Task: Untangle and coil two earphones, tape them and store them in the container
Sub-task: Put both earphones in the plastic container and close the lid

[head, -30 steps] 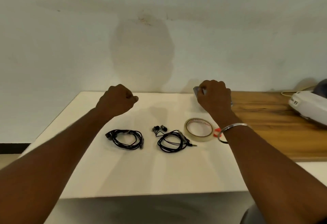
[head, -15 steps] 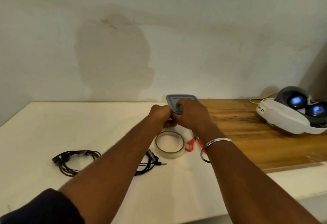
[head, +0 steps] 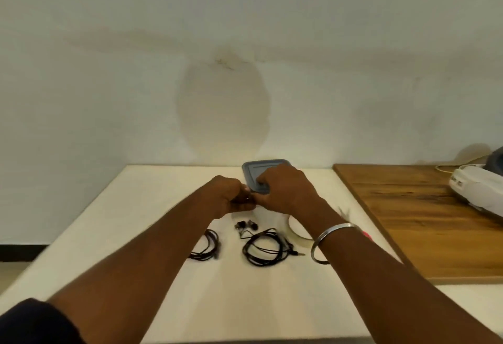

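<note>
A container with a grey-blue lid [head: 261, 169] stands at the back of the white table [head: 136, 275]. My right hand [head: 285, 191] grips the lid's near edge, fingers curled over it. My left hand [head: 231, 196] grips the container's near left corner, touching the right hand. One coiled black earphone [head: 265, 247] lies in front of the hands, its earbuds toward the container. The other coiled earphone [head: 208, 245] lies to its left, partly hidden by my left forearm. A roll of clear tape [head: 298, 233] sits behind my right wrist, mostly covered.
A wooden board [head: 413, 221] covers the table's right side. A white headset [head: 479, 188] with a cable lies at its far right. Something red [head: 367, 235] peeks out beside my right wrist. The wall rises right behind the table.
My left hand crossed from the table's left to the container and joined the right hand on it. The lid has come into view. The camera swung right, then back.
</note>
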